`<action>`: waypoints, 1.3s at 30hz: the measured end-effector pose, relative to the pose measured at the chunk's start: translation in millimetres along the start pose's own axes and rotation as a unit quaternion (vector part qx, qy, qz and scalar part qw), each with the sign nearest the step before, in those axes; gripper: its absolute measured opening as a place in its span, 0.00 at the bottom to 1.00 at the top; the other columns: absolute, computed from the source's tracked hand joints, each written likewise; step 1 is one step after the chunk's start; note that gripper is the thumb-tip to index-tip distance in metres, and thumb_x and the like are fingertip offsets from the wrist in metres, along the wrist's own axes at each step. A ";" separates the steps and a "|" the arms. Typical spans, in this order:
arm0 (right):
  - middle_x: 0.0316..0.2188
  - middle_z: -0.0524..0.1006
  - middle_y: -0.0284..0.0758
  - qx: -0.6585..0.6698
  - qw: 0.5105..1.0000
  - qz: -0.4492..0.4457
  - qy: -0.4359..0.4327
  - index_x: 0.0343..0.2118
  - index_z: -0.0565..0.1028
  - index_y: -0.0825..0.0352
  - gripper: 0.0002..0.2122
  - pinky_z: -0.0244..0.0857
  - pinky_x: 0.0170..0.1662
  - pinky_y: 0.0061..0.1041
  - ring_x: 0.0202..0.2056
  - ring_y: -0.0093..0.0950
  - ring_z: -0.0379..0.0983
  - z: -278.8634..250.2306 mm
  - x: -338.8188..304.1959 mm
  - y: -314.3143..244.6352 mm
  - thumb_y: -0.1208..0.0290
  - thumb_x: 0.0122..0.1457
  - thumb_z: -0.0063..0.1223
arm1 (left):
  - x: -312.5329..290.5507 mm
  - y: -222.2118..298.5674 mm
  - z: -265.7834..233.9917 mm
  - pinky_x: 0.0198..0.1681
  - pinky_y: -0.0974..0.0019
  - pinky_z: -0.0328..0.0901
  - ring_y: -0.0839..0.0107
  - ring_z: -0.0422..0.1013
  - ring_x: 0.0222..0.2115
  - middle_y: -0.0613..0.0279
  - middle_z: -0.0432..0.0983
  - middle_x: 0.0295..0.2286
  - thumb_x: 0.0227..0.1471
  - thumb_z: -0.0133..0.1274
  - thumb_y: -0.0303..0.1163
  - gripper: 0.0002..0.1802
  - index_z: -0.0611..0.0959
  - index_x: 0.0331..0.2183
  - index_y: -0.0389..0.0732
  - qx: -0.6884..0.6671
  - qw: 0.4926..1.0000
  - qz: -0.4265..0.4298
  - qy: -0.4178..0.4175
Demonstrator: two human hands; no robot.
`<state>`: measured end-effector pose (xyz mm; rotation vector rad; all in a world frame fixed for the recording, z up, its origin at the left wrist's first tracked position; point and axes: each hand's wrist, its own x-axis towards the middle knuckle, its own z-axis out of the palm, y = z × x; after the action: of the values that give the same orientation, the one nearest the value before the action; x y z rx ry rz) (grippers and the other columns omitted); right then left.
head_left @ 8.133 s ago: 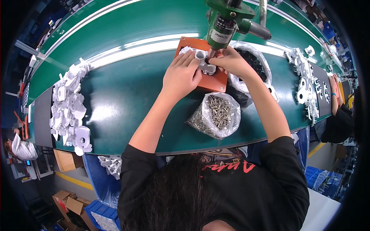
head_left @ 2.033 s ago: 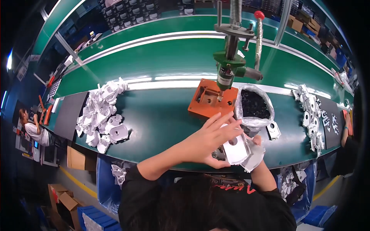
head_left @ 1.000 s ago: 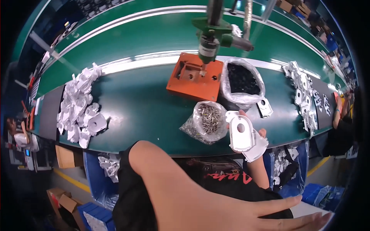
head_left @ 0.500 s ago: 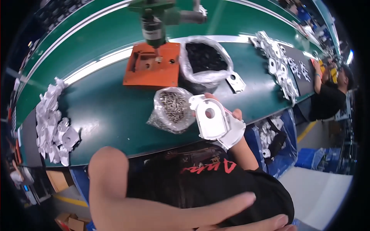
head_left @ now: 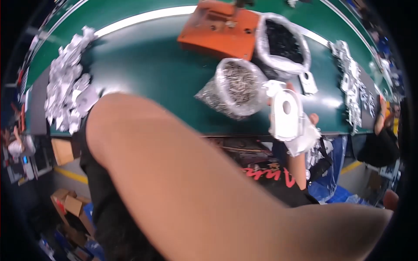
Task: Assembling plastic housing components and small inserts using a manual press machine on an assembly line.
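My right hand grips a white plastic housing with a round hole, just right of the clear bag of metal pins. A second white piece shows beneath the housing, in the same hand. Across the front of the view stretches my bent left arm, its elbow at the left. The blurred left hand is close to the camera at the lower right. Its fingers are mostly smeared or cut off, so I cannot see whether it holds anything. The clear bag contains many small metal pins.
An orange fixture stands at the back. Beside it is a bag of black parts, with a loose white housing nearby. White parts pile up at the left and right. Another person works far right.
The view has shifted, so the bench sits higher and farther right. My left arm has swung up across the view, its hand moving right. The right hand still holds the housing.
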<state>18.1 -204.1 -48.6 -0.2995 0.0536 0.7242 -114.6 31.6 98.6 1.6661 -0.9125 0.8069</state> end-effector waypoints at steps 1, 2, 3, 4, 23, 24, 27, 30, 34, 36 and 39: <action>0.57 0.55 0.60 0.067 0.997 0.023 -0.022 0.62 0.49 0.63 0.50 0.62 0.54 0.47 0.57 0.55 0.54 3.3 -0.3 -3.4 0.62 0.30 0.62 | 7.9 -4.7 3.0 0.30 0.60 0.54 0.79 0.67 0.28 0.65 0.75 0.29 0.47 0.49 0.28 0.04 0.73 0.27 0.39 -0.010 1.000 0.012 0.003; 0.56 0.54 0.61 0.077 0.995 0.032 -0.046 0.62 0.50 0.63 0.50 0.62 0.54 0.47 0.57 0.56 0.54 -5.4 4.9 -0.9 0.63 0.30 0.62 | 9.1 -8.8 5.4 0.29 0.61 0.54 0.79 0.67 0.28 0.65 0.75 0.28 0.46 0.49 0.28 0.04 0.73 0.27 0.39 -0.005 1.000 0.017 -0.001; 0.56 0.54 0.63 0.087 0.993 0.039 -0.070 0.62 0.50 0.64 0.50 0.62 0.53 0.47 0.57 0.56 0.54 -11.3 9.5 -0.8 0.63 0.30 0.62 | 10.6 -13.2 8.1 0.29 0.61 0.54 0.79 0.67 0.27 0.65 0.75 0.28 0.46 0.49 0.27 0.03 0.73 0.27 0.39 -0.001 1.000 0.022 -0.006; 0.55 0.53 0.66 0.090 0.991 0.042 -0.093 0.62 0.51 0.64 0.49 0.62 0.53 0.48 0.57 0.56 0.54 -9.1 12.5 -0.8 0.64 0.30 0.61 | 11.7 -17.6 8.0 0.28 0.62 0.55 0.79 0.67 0.27 0.65 0.74 0.28 0.46 0.50 0.27 0.03 0.73 0.26 0.39 -0.005 1.000 0.027 -0.009; 0.57 0.53 0.60 0.106 0.993 0.042 -0.017 0.63 0.48 0.62 0.52 0.60 0.54 0.50 0.57 0.57 0.54 -10.9 19.5 3.4 0.62 0.29 0.63 | 38.6 -15.4 -16.6 0.18 0.72 0.59 0.80 0.65 0.20 0.65 0.74 0.22 0.40 0.53 0.23 0.06 0.73 0.18 0.39 0.214 0.975 0.018 -0.057; 0.57 0.53 0.61 0.135 0.986 0.055 -0.083 0.62 0.49 0.62 0.50 0.59 0.55 0.50 0.57 0.57 0.54 -3.2 19.4 3.0 0.63 0.30 0.62 | 27.3 -15.9 -15.2 0.17 0.73 0.59 0.80 0.65 0.19 0.65 0.74 0.22 0.40 0.54 0.23 0.06 0.73 0.17 0.39 0.193 0.979 0.032 -0.055; 0.57 0.52 0.61 0.118 0.991 0.008 -0.065 0.62 0.50 0.62 0.50 0.58 0.55 0.50 0.58 0.56 0.53 0.9 15.1 -0.5 0.62 0.30 0.61 | 33.9 -33.5 0.4 0.16 0.75 0.59 0.80 0.65 0.18 0.65 0.73 0.21 0.39 0.54 0.22 0.07 0.73 0.16 0.39 0.161 0.984 0.061 -0.037; 0.57 0.53 0.62 0.091 0.991 0.040 -0.095 0.62 0.48 0.65 0.51 0.59 0.56 0.45 0.56 0.57 0.54 14.1 20.7 9.0 0.64 0.31 0.62 | 53.6 -17.4 4.1 0.15 0.76 0.60 0.80 0.65 0.18 0.65 0.73 0.21 0.38 0.55 0.21 0.08 0.73 0.15 0.39 0.158 0.983 0.093 -0.018; 0.54 0.50 0.72 0.020 0.995 0.034 -0.088 0.62 0.50 0.63 0.49 0.64 0.51 0.44 0.55 0.55 0.58 7.7 25.4 2.7 0.62 0.32 0.63 | 65.8 -59.7 -0.6 0.16 0.85 0.54 0.84 0.58 0.16 0.73 0.69 0.20 0.42 0.53 0.21 0.08 0.76 0.17 0.42 0.018 0.959 0.254 -0.123; 0.54 0.49 0.72 0.034 0.994 0.058 -0.090 0.62 0.51 0.62 0.49 0.64 0.51 0.45 0.55 0.56 0.58 5.6 28.0 1.6 0.63 0.32 0.63 | 71.4 -67.7 7.0 0.17 0.87 0.54 0.84 0.58 0.15 0.75 0.69 0.21 0.46 0.49 0.21 0.12 0.84 0.26 0.47 -0.041 0.940 0.332 -0.068; 0.54 0.52 0.67 0.075 0.989 0.061 -0.112 0.62 0.51 0.62 0.47 0.61 0.53 0.47 0.55 0.56 0.58 8.7 27.0 0.3 0.65 0.33 0.62 | 70.7 -77.9 3.0 0.26 0.76 0.62 0.82 0.63 0.23 0.76 0.70 0.24 0.49 0.48 0.24 0.13 0.85 0.33 0.51 -0.161 0.899 0.407 -0.021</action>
<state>37.7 -184.0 -44.4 -0.0699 -0.0882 0.8676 -12.2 30.3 122.7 0.9803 -1.7173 1.0864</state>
